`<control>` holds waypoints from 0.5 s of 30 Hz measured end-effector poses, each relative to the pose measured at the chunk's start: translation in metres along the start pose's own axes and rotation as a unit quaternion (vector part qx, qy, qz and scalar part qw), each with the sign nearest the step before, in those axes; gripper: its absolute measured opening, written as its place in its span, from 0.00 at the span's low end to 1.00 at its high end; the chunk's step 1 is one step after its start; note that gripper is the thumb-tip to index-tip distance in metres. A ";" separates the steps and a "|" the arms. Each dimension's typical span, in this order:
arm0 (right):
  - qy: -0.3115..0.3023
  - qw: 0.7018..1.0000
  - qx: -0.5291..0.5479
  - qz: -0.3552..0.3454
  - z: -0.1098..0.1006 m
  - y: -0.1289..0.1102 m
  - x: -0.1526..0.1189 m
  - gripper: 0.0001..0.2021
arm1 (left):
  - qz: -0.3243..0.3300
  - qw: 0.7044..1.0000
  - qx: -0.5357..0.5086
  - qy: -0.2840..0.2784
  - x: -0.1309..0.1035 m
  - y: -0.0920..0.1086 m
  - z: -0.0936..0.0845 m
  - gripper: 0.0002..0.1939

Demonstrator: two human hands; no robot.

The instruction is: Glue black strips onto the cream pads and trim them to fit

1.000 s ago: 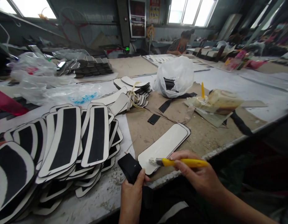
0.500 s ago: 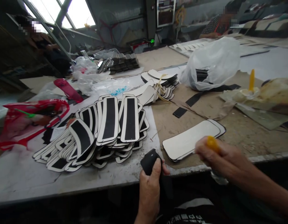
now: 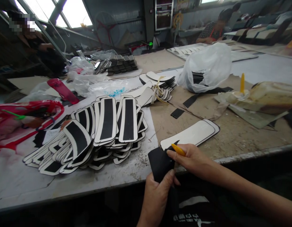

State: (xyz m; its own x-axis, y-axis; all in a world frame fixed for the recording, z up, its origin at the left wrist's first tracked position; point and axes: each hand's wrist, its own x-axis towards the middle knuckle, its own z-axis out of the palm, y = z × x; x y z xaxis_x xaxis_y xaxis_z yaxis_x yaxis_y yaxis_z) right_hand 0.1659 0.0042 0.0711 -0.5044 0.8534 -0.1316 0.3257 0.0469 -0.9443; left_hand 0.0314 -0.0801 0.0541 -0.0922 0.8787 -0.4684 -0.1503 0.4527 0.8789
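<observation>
My left hand is closed around a bundle of black strips at the table's front edge, thumb on top. In my right hand is a yellow-handled tool, whose working end I cannot make out. The fingertips of that hand touch the upper right part of the black strips, where one corner lifts up. Just behind lies a small stack of white curved pieces. To the left is a large heap of white pieces with black strips on their faces.
A clear plastic bag holding dark pieces stands farther back. At right lies a yellowish plastic container with a yellow stick upright beside it. A red bag is at left. Two people are in the background.
My right hand has moved left from over the white stack to the black strips, bringing the yellow-handled tool with it. My left hand has shifted slightly right, and more of the strips shows.
</observation>
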 end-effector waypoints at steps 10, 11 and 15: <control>0.060 0.982 0.155 0.085 -0.026 -0.015 -0.006 0.20 | -0.015 0.998 -0.045 0.038 0.001 -0.022 -0.010 0.16; 0.040 0.982 0.167 0.079 -0.029 -0.017 -0.010 0.19 | -0.023 0.996 -0.073 0.042 0.000 -0.023 -0.012 0.14; -0.033 0.990 0.130 0.033 -0.044 -0.016 -0.024 0.16 | -0.045 0.983 -0.180 -0.007 -0.007 -0.025 -0.021 0.19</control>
State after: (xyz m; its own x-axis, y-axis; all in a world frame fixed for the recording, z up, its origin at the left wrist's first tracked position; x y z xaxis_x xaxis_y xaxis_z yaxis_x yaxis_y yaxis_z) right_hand 0.2080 0.0059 0.1026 -0.5422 0.8144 -0.2068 0.1476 -0.1500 -0.9776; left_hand 0.0147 -0.1006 0.0337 -0.0492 0.8406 -0.5394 -0.4955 0.4483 0.7439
